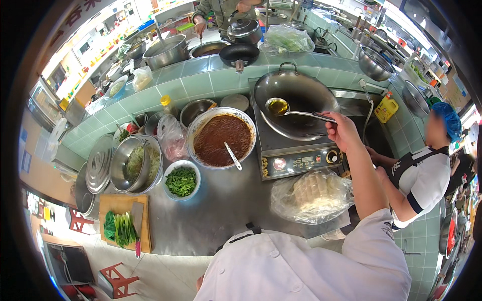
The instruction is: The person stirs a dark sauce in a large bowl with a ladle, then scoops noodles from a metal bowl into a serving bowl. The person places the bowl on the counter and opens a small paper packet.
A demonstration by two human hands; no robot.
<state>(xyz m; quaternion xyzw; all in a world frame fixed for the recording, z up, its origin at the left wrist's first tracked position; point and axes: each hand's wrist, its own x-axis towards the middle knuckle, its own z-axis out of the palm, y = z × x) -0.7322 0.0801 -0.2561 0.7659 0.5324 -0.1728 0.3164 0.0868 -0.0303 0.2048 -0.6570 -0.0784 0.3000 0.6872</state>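
My right hand (342, 129) grips the long handle of a metal ladle (278, 107). The ladle's bowl, holding yellow oil, is over the left inner side of a dark wok (301, 81) on an induction cooker (301, 161). Only a sliver of my left hand (199, 282) shows beside my jacket at the bottom; its fingers are hidden. Left of the cooker stands a basin of red-brown sauce (222, 141) with a spoon (233, 156) in it. A bowl of chopped greens (181, 181) is nearer me. Clear plastic wraps pale scored food (310, 192) before the cooker.
At left, a cleaver (138, 222) and leafy greens (125, 227) lie on a wooden board (145, 203), near metal bowls (128, 163). A person in a blue cap (421, 161) stands close at right. Another person (226, 15) works beyond the tiled ledge (203, 71), which holds a frying pan (239, 54).
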